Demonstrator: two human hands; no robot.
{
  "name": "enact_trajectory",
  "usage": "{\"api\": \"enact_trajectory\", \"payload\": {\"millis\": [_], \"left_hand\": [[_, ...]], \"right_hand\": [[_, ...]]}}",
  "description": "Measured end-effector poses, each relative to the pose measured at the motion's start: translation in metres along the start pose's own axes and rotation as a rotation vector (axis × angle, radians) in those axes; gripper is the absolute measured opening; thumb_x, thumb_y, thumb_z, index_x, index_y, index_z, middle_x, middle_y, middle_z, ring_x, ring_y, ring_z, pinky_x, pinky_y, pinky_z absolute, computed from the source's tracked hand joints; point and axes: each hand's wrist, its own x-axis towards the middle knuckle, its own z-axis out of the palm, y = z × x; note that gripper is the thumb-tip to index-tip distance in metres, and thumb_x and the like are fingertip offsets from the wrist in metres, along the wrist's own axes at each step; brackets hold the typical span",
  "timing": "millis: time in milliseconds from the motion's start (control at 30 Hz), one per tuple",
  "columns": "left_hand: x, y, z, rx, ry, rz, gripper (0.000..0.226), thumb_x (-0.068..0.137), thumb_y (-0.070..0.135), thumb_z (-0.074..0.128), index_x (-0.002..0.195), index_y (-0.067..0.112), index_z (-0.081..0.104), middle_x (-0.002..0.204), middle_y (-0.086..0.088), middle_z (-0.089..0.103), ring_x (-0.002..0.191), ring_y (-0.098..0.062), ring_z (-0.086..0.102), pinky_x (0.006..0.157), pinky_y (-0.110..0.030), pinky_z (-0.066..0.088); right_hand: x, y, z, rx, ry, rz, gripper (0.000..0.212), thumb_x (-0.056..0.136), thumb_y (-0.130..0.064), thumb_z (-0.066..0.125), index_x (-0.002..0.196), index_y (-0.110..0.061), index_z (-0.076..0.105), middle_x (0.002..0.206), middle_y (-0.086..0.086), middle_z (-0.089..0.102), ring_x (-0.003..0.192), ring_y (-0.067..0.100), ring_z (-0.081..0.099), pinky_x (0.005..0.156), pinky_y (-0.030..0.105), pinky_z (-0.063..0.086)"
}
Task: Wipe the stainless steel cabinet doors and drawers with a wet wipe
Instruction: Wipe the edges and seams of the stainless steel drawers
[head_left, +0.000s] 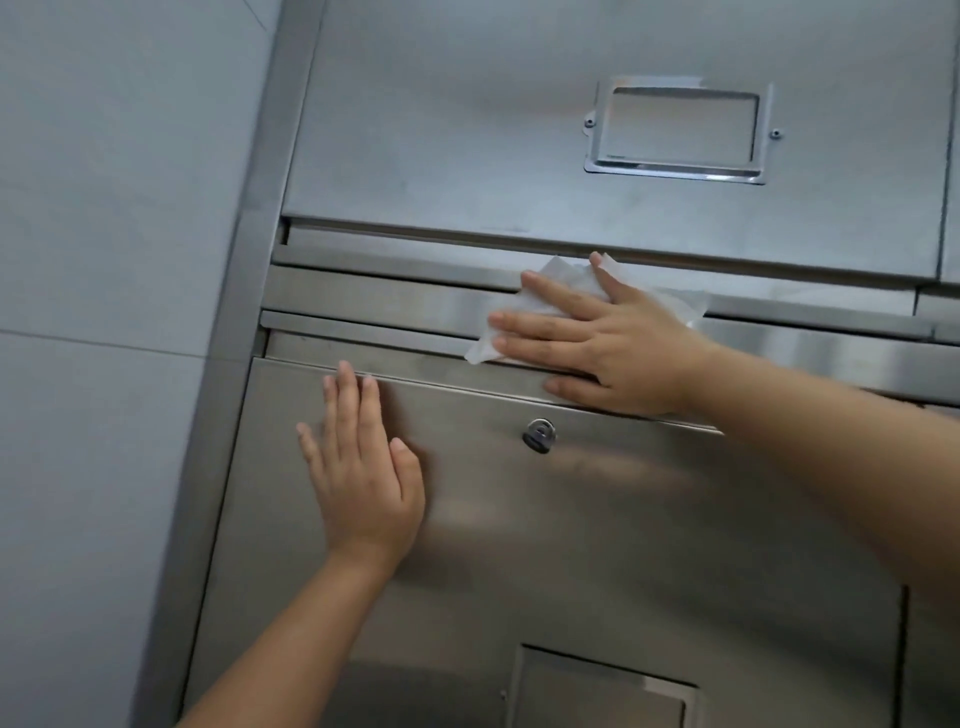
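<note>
The stainless steel cabinet (249, 270) stands against a grey tiled wall (104, 260), which fills the left side of the view; one horizontal grout line crosses the wall at mid-height. The cabinet face is brushed metal with soft reflections and faint streaks. The upper panel (441, 130) carries a chromed rectangular label frame (675, 171) fixed with two small screws. Below it run several narrow horizontal rails (363, 301), stepped one above another. The lower door (623, 519) begins under the rails, with a round key lock (538, 435) near its top edge and a recessed rectangular plate (602, 691) near the bottom of the view. The white wet wipe (566, 278) lies flat on the rails, right of centre, partly crumpled, with its edges showing beyond the hand on the left and right. The right hand (613, 343) presses it against the metal with the palm down; its fingers (519, 319) are straight and spread, pointing left, and the thumb touches the top edge of the lower door. The left hand (363, 478) rests flat on the lower door, left of the lock, with its fingers (345, 395) straight, pointing up and close together.
</note>
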Motion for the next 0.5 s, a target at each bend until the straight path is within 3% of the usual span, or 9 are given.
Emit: {"api": "enact_trajectory", "payload": {"millis": [100, 200, 400, 500], "left_hand": [[-0.009, 0.019, -0.003, -0.089, 0.034, 0.017, 0.057, 0.085, 0.018, 0.029, 0.136, -0.005, 0.039, 0.149, -0.013, 0.024, 0.139, -0.029, 0.021, 0.109, -0.058, 0.009], [-0.02, 0.055, -0.004, -0.201, 0.051, 0.103, 0.055, 0.086, 0.016, 0.032, 0.138, 0.001, 0.035, 0.148, -0.014, 0.023, 0.139, -0.028, 0.02, 0.111, -0.054, 0.007], [-0.034, 0.14, 0.001, -0.291, 0.023, 0.513, 0.053, 0.084, 0.014, 0.037, 0.135, 0.003, 0.033, 0.145, -0.018, 0.029, 0.14, -0.028, 0.024, 0.115, -0.046, 0.008], [-0.041, 0.167, 0.013, -0.264, -0.012, 0.562, 0.055, 0.083, 0.016, 0.038, 0.135, 0.002, 0.033, 0.145, -0.017, 0.029, 0.138, -0.029, 0.026, 0.113, -0.049, 0.013]], "right_hand": [[-0.027, 0.003, 0.001, 0.011, -0.003, 0.063, 0.051, 0.097, -0.039, 0.04, 0.144, -0.032, 0.023, 0.15, -0.014, 0.012, 0.142, 0.026, 0.006, 0.109, 0.059, 0.0], [-0.056, 0.007, 0.0, -0.009, -0.004, 0.134, 0.05, 0.094, -0.041, 0.029, 0.142, -0.029, 0.031, 0.149, -0.009, 0.024, 0.14, 0.029, 0.017, 0.107, 0.06, 0.007], [-0.124, 0.015, 0.003, 0.024, -0.022, 0.298, 0.053, 0.092, -0.041, 0.027, 0.142, -0.025, 0.03, 0.149, -0.005, 0.026, 0.139, 0.031, 0.019, 0.108, 0.055, 0.005], [-0.154, 0.019, 0.001, 0.067, -0.043, 0.392, 0.053, 0.091, -0.04, 0.027, 0.142, -0.023, 0.027, 0.149, -0.003, 0.024, 0.139, 0.03, 0.017, 0.107, 0.05, 0.002]]}}
